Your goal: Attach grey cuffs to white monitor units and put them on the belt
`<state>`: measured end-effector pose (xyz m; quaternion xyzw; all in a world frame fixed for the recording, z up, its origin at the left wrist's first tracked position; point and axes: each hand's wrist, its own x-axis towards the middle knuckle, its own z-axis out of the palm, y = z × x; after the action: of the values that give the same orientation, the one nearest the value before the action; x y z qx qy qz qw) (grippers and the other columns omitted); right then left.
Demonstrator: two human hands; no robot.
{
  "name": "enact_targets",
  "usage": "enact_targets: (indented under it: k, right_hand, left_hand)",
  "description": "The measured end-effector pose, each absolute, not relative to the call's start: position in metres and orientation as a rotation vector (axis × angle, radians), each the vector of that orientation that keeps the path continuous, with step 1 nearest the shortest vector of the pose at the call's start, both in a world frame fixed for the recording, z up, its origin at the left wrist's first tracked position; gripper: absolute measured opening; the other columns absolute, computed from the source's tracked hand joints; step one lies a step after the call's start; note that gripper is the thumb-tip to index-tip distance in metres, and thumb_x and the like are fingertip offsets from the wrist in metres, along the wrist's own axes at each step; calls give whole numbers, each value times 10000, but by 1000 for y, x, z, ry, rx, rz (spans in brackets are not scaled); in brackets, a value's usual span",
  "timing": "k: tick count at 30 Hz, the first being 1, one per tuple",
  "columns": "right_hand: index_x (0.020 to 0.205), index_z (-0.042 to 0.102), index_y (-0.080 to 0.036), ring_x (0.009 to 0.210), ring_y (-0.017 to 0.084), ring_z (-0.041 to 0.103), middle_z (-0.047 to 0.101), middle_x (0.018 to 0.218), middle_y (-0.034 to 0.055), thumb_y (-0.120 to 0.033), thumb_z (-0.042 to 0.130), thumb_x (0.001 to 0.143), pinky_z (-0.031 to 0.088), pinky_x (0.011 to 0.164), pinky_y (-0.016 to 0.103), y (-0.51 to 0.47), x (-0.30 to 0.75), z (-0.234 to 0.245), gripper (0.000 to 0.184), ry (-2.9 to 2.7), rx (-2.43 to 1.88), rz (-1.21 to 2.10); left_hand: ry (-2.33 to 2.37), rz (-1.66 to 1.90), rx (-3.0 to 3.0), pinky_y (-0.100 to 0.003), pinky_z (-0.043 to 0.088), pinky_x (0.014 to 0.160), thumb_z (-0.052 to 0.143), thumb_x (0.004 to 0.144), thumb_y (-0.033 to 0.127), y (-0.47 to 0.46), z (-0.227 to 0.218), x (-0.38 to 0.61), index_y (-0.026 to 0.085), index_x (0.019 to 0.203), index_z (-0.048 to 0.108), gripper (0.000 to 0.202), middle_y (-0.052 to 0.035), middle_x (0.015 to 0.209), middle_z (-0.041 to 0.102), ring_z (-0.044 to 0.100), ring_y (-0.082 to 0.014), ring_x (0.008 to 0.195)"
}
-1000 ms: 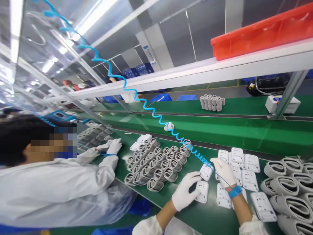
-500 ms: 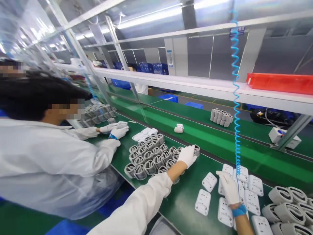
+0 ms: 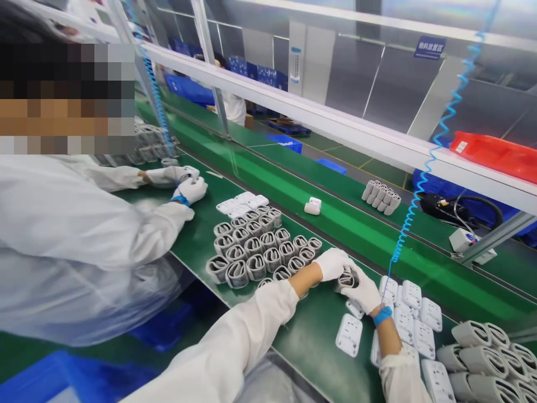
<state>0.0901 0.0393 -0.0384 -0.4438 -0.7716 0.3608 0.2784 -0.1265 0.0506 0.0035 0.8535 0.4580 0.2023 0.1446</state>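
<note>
My gloved left hand [image 3: 333,264] is closed on the left side of a grey rolled coil [image 3: 345,280], held just above the green bench. Around the right side of the same coil curl the thumb and fingers of my gloved right hand [image 3: 364,291], which wears a blue wristband. Partly under that hand lies a white socket cover [image 3: 354,308], and another white socket cover [image 3: 349,334] sits nearer me. To the left of my left hand stand rows of similar grey coils [image 3: 253,246]. A pile of white socket covers [image 3: 405,322] lies right of my right hand.
A co-worker's gloved hands [image 3: 191,184] handle a white piece at the left. Beyond the bench runs a green conveyor [image 3: 277,184] bearing a small white-and-grey piece [image 3: 312,206]. A blue coiled cord [image 3: 436,145] hangs at right. More grey coils [image 3: 489,358] stack at lower right.
My left hand has brought the grey coil to the right, away from the rows. My right hand has moved left from above the socket covers and closed round the coil. The view has tilted down.
</note>
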Motion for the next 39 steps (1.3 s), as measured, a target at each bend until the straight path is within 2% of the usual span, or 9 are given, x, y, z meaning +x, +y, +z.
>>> enact_targets:
  k: [6, 9, 11, 16, 21, 28, 31, 34, 39]
  right_hand:
    - [1395, 691, -243, 1246, 298, 719, 752, 1354, 79, -311, 773, 764, 538, 1156, 478, 26, 84, -41, 639, -2060, -1201, 952]
    - [1153, 760, -227, 1102, 285, 735, 780, 1164, 76, -333, 759, 787, 573, 1066, 460, 25, 84, -37, 381, -2017, -1162, 875]
    - [1062, 750, -230, 1025, 271, 733, 778, 1065, 56, -354, 774, 775, 583, 1024, 451, 28, 86, -36, 314, -1845, -1174, 905]
    - [1094, 678, -210, 1033, 276, 739, 776, 1076, 72, -404, 847, 669, 586, 1043, 479, 44, 96, -38, 497, -1300, -1155, 1052]
    - [1125, 642, -211, 1037, 272, 735, 763, 1089, 80, -426, 861, 680, 617, 1004, 470, 52, 102, -44, 541, -1164, -1168, 1063]
    - [1269, 608, -220, 1080, 287, 748, 755, 1205, 98, -480, 894, 697, 668, 935, 477, 54, 104, -48, 691, -1031, -1160, 1100]
    - [1322, 605, -226, 1129, 282, 739, 757, 1227, 95, -497, 906, 703, 641, 1018, 479, 55, 106, -50, 740, -1010, -1162, 1067]
    - [1340, 626, -217, 1165, 281, 725, 748, 1256, 104, -574, 863, 755, 621, 1052, 461, 56, 109, -52, 725, -1015, -1182, 985]
    - [1565, 511, -263, 956, 225, 760, 740, 1265, 86, -704, 702, 897, 669, 780, 365, 52, 114, -50, 823, -928, -1153, 1060]
  left_hand:
    - [1442, 688, 2390, -350, 476, 1209, 651, 891, 87, 46, 8, -122, 242, 1329, 727, 471, -78, 1381, 712, 636, -230, 1329]
    - [1805, 622, 2202, -406, 475, 1208, 746, 916, 301, 42, 14, -116, 190, 1367, 671, 471, -151, 1397, 677, 624, -303, 1351]
    - [1998, 543, 2076, -487, 514, 1142, 701, 954, 441, 41, 18, -113, 125, 1343, 649, 504, -223, 1320, 694, 665, -375, 1283]
    - [2140, 336, 1958, -489, 577, 963, 655, 963, 528, 41, 22, -108, 122, 1248, 639, 497, -236, 1143, 761, 752, -398, 1102]
    - [2021, 202, 2073, -458, 567, 982, 667, 955, 444, 43, 22, -108, 209, 1323, 646, 437, -171, 1208, 773, 756, -359, 1123]
    - [1692, 154, 2270, -399, 555, 1070, 750, 911, 420, 45, 18, -115, 381, 1551, 552, 671, -61, 1389, 743, 734, -312, 1231]
    - [1617, 230, 2309, -385, 518, 1145, 748, 910, 327, 47, 15, -115, 378, 1541, 571, 657, -52, 1451, 712, 695, -299, 1316]
    - [1650, 276, 2257, -427, 534, 1139, 742, 923, 410, 48, 14, -112, 334, 1563, 550, 672, -79, 1463, 700, 691, -326, 1320]
    - [1642, 376, 2264, -452, 487, 1201, 727, 941, 559, 50, 14, -108, 268, 1603, 521, 752, -120, 1591, 584, 616, -354, 1412]
